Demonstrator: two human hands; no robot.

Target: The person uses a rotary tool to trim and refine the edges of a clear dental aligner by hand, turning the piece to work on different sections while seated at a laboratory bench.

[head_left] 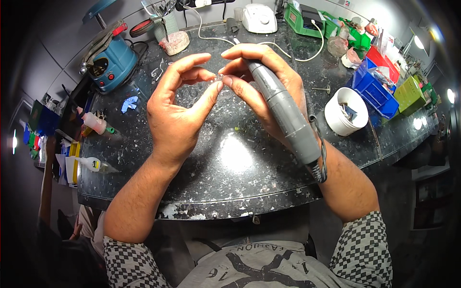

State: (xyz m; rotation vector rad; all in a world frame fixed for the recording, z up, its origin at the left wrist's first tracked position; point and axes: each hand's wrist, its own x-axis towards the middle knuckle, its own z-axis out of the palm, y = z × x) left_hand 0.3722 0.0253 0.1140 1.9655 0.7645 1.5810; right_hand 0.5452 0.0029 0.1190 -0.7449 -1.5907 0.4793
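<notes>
Over the dark speckled bench (230, 158), left hand (180, 113) pinches a tiny clear piece (219, 77); right hand (261, 81) grips a grey handpiece (283, 113).

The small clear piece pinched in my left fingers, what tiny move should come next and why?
Probably ease the grey rotary handpiece tip onto the small clear piece. The right hand grips the handpiece like a pen, and the left hand pinches the piece right at its tip.

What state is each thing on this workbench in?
Left hand: pinching a small clear piece.
Right hand: gripping a grey handpiece, tip at the piece.
White tub: open, upright.
Blue bin: open, holding items.
Bottle: lying down.
</notes>
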